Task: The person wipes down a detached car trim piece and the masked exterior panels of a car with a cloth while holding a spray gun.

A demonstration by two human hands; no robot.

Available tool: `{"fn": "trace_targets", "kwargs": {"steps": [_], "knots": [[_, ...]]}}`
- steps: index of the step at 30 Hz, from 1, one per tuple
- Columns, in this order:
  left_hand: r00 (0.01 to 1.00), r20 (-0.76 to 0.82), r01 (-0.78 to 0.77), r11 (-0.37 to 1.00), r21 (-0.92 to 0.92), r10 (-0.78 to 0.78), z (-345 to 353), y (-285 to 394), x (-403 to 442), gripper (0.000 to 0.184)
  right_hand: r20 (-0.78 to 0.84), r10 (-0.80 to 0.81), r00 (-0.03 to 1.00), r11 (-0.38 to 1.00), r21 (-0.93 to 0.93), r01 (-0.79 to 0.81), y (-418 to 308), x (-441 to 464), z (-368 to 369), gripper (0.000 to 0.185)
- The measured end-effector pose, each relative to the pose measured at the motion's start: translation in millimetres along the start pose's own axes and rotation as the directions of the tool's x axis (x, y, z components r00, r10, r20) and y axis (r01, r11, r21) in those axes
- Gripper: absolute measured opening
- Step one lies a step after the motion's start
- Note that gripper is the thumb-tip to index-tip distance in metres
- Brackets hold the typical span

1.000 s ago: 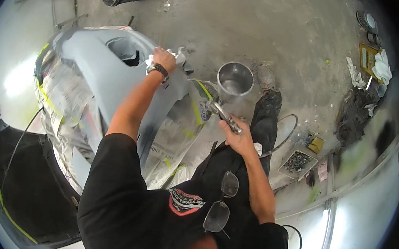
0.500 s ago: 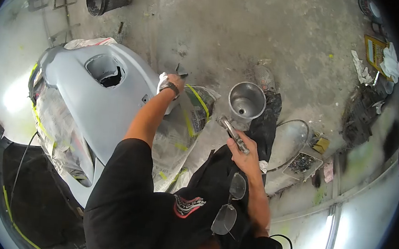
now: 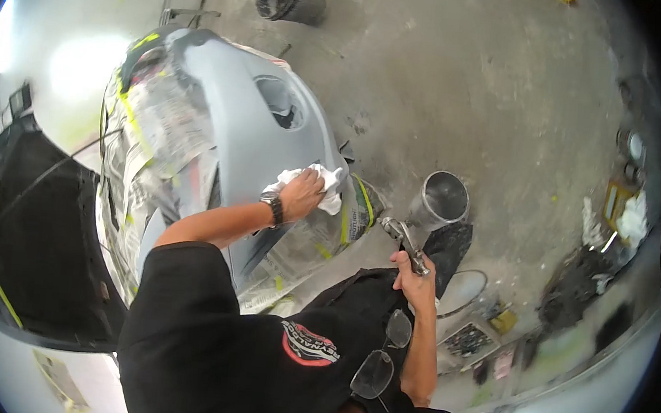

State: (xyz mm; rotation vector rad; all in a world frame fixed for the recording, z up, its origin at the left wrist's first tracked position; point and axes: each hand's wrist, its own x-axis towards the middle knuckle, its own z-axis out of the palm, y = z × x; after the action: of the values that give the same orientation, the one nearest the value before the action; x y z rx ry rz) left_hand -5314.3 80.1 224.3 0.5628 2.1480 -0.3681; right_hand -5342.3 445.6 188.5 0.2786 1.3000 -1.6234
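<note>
Wiping with one hand, spray gun [image 3: 406,243] in the other.
Your left hand [image 3: 302,194] has its grip bunched around a white cloth [image 3: 332,194], pressed on the near right part of that grey panel [image 3: 244,132]; your right hand [image 3: 417,282] has its grip wrapped round the gun, off to the right, with an open metal cup [image 3: 446,198] just beyond. Bucket [image 3: 307,5] lies on the far floor [image 3: 467,85].

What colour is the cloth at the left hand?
White. The cloth under the left hand shows best in the head view, the only one.
</note>
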Motion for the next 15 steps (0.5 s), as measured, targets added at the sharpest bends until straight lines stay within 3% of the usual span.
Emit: {"fn": "trace_targets", "kwargs": {"steps": [3, 6, 11, 13, 15], "knots": [[0.998, -0.064, 0.009, 1.000, -0.016, -0.010, -21, -11, -52, 0.026, 0.080, -0.001, 0.997, 1.000, -0.030, 0.003, -41, -11, 8, 0.056], [0.954, -0.296, 0.071, 0.994, 0.078, -0.045, -38, -38, -78, 0.023, 0.132, -0.050, 0.990, 0.993, -0.103, 0.064, -75, -19, 25, 0.054], [0.956, -0.219, 0.188, 0.980, -0.065, -0.198, -55, -73, -79, 0.021, 0.185, -0.074, 0.980, 0.972, -0.208, 0.113, -138, -34, 56, 0.050], [0.922, -0.321, 0.197, 0.977, -0.086, -0.215, -47, -79, -75, 0.017, 0.254, 0.009, 0.967, 0.939, -0.336, 0.079, -158, -33, 56, 0.051], [0.877, -0.410, 0.211, 0.968, -0.137, -0.249, -40, -86, -72, 0.017, 0.263, -0.025, 0.965, 0.948, -0.300, 0.107, -177, -34, 67, 0.052]]}}
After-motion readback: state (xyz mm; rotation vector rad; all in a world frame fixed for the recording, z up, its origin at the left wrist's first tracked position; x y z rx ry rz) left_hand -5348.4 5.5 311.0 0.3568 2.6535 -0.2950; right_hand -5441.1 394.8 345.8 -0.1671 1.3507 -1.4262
